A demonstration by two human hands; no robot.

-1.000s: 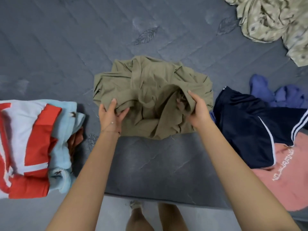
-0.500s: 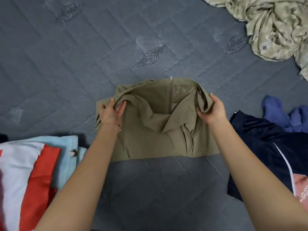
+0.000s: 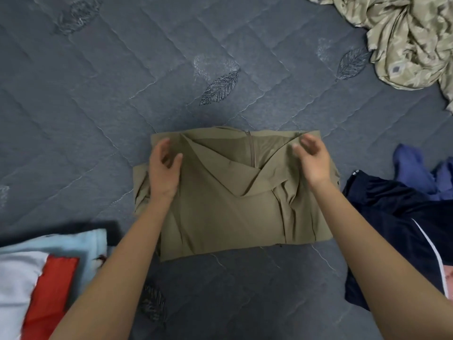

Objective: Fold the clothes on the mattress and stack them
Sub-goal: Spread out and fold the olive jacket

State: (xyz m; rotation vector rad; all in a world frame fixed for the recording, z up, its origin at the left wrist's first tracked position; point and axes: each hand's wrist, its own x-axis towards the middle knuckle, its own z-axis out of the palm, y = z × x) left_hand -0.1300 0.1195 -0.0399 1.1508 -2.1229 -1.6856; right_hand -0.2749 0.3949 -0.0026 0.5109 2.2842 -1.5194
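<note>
The khaki garment lies flat in the middle of the gray mattress, right in front of the person, most likely so it is easy to fold and then move to the folded pile at 8 o'clock. The left hand and right hand sit over its top corners, fingers loosely bent, and seem to hold nothing. The garment is almost a box shape, with a zip at 12 o'clock and a floppy, wrinkly flap across the middle.

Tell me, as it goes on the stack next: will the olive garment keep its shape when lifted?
Probably floppy: the olive garment lies in soft creases with a loose flap. Its thin cloth looks light. It may unfold unless supported underneath.
</note>
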